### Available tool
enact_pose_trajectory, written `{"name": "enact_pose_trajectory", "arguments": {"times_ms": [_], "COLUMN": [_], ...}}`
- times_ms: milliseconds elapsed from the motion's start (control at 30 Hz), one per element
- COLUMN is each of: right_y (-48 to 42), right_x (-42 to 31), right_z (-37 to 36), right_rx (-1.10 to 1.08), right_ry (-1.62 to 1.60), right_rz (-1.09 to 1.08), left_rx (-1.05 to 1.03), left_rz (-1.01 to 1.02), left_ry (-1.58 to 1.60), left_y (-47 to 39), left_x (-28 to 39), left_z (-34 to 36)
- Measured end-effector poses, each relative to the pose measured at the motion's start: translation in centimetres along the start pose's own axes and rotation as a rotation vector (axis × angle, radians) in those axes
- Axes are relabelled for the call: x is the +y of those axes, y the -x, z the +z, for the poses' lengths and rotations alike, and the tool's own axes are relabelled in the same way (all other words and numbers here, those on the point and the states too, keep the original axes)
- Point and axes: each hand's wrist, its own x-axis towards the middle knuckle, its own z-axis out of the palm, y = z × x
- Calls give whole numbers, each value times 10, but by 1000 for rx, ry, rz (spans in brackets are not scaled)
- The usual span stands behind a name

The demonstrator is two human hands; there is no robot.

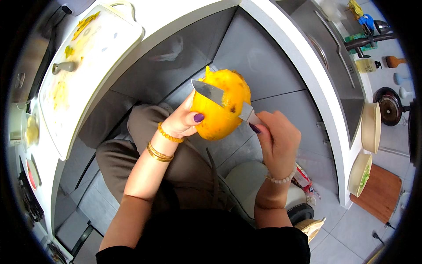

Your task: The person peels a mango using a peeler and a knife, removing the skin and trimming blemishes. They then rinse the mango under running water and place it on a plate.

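Note:
A large, rounded, peeled yellow-orange fruit or squash [216, 122] with brown spots is held up in front of me, above the floor. My left hand [183, 120] cups its left side, the thumb pressed on its surface. In my right hand [280, 140] is the handle of a kitchen knife [208, 92]. Its broad blade lies across the fruit, with the tip sticking out at the upper left. Yellow flesh hides the middle of the blade, so it appears to be in the fruit.
A white cutting board [95, 62] on the left counter holds peel scraps [85, 25] and a grey-handled peeler [64, 67]. To the right are a sink [349, 102], two cream containers [370, 128] and a brown board [382, 191]. A light-coloured bin [247, 181] stands below my arms.

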Motion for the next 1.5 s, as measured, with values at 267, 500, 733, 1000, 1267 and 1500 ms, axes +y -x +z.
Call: {"name": "enact_pose_trajectory", "arguments": {"times_ms": [267,500,733,1000,1267,1500], "right_y": [-8,-12,2,27,78,145], "right_x": [1,15,26,88,161,204], "right_z": [8,5,14,88,203,292], "right_rx": [73,205,295,187,-366,-461], "right_ry": [-82,-96,196,345,437,302], "right_rz": [27,78,85,46,350,512], "left_rx": [20,-20,45,127,162,227], "left_rz": [15,-26,-40,-14,9,9], "left_ry": [-28,24,110,204,221,174], "left_y": [2,7,14,15,20,22], "left_x": [1,-5,-4,-6,-5,-1], "left_z": [1,-9,-26,-53,-65,-71]}}
